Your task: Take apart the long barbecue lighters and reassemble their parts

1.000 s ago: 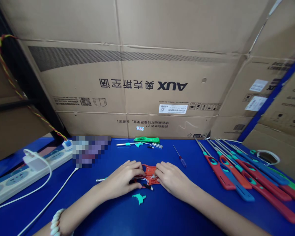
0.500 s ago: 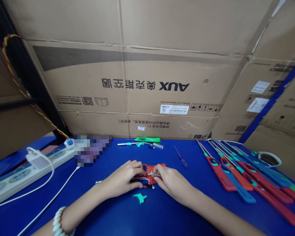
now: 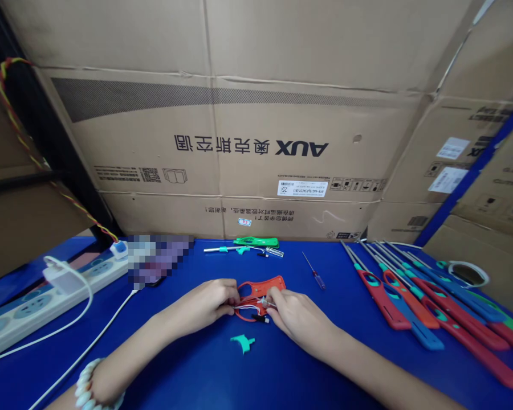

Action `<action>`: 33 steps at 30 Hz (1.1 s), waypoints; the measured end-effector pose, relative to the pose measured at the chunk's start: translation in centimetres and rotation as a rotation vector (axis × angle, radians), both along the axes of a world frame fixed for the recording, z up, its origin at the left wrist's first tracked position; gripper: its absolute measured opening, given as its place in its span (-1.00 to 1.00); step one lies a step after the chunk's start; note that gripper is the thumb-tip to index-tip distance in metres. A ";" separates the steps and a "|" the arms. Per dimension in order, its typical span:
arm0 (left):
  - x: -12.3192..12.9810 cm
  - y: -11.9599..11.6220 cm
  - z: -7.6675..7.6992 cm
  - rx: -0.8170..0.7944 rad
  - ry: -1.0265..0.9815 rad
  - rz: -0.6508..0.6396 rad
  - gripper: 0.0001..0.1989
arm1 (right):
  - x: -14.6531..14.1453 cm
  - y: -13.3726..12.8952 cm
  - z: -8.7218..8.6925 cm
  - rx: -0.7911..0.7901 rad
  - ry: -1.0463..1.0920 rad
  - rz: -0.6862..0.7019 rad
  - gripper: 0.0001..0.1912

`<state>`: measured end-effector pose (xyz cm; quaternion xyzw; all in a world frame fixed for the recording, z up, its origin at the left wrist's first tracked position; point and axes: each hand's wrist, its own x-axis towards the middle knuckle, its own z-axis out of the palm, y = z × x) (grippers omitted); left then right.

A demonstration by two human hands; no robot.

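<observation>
Two orange-red handle shells [image 3: 276,283] of a long-nosed lighter lie between my hands, their finger loops toward the left. My left hand [image 3: 216,300] is closed, thumb and fingers pinched at the loop end where white wires [image 3: 250,307] come out. Exactly what it grips is hidden. My right hand [image 3: 293,310] has its fingers closed round a clear fuel tank [image 3: 270,304] over the shells. Just below hangs or lies a black igniter [image 3: 260,319] with a pale tip, on the wires. Nearer me on the blue table rests a teal trigger [image 3: 243,343].
Behind lie a green lighter shell [image 3: 259,242] and its parts. A screwdriver [image 3: 315,272] is right of centre. Several assembled lighters [image 3: 385,302] spread along the right. On the left are a power strip [image 3: 29,307], white cables and a blurred-out phone [image 3: 160,265]. Cardboard walls the back.
My left hand has drawn a little to the left, uncovering the shells' loops. My right hand stays over the shells with the tank.
</observation>
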<state>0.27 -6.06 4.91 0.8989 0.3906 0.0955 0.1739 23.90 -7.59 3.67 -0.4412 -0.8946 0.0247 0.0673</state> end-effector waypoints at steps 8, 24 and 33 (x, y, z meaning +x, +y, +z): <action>-0.1 0.3 -0.2 0.010 -0.040 0.044 -0.84 | -0.3 -0.3 0.3 0.019 -0.030 -0.028 -0.94; -1.4 0.4 0.7 0.171 0.241 0.097 -0.81 | -0.2 -0.3 1.1 -0.035 -0.062 -0.053 -0.96; -2.1 0.8 0.9 0.176 0.130 0.070 -0.87 | -0.1 -0.1 0.6 -0.023 -0.014 -0.033 -0.94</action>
